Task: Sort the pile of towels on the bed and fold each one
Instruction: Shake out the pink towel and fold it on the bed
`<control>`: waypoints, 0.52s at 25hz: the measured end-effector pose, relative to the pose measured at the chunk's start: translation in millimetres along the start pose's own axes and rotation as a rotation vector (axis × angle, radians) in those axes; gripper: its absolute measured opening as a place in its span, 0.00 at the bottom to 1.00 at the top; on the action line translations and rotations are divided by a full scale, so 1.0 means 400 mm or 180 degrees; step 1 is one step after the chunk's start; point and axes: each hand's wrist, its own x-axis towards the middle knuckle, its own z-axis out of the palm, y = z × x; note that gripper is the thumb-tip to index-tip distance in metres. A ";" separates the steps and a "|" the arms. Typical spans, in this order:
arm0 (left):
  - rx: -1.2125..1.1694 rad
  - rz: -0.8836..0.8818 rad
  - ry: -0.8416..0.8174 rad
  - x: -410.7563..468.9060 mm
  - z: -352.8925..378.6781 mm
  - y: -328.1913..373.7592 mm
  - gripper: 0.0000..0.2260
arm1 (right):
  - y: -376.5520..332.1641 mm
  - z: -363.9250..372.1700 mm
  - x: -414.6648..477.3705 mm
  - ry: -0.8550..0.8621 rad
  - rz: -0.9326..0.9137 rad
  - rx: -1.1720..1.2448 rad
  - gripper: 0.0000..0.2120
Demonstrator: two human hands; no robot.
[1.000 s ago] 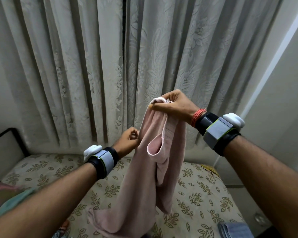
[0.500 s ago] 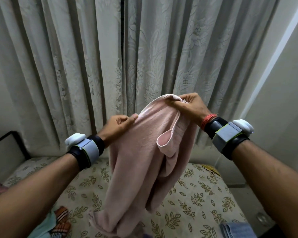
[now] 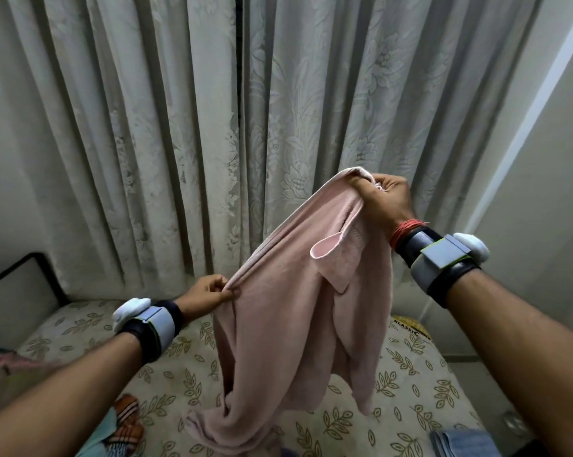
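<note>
Your right hand (image 3: pixel 382 202) is clenched round a bunched corner of the pink towel (image 3: pixel 285 324), fingers curled tight, holding it high on the right in front of the curtain (image 3: pixel 179 127). Your left hand (image 3: pixel 206 293), lower and to the left, pinches the towel's top edge between thumb and fingertips. That edge runs taut on a slant between the two hands.

The rest of the towel hangs in loose folds, and its lower end lies crumpled on the leaf-patterned bed (image 3: pixel 410 384) near you. One flap doubles over just below your right hand and shows a hemmed border.

How much cloth sits inside the right fist cannot be told, since the fingers cover it. The towel hides the middle of the bed behind it. At the near left, a striped cloth (image 3: pixel 126 423) and a pale teal cloth (image 3: pixel 97 440) are cut off by your left forearm and the frame edge. A pinkish heap (image 3: pixel 1 361) at the far left edge is blurred. At the near right, a folded blue cloth (image 3: pixel 463 443) is cut off by the bottom edge.
</note>
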 end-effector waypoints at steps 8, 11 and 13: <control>0.0245 0.1236 0.0562 0.004 -0.015 0.235 0.06 | 0.067 -0.022 -0.012 -0.0683 0.0653 -0.0616 0.22; 0.0874 0.1544 0.0476 0.025 0.025 0.342 0.09 | 0.011 0.017 -0.065 -0.1785 0.0209 -0.0829 0.22; 0.1163 0.1673 0.0588 0.038 0.053 0.384 0.10 | -0.001 0.062 -0.087 -0.2379 -0.0080 -0.1265 0.21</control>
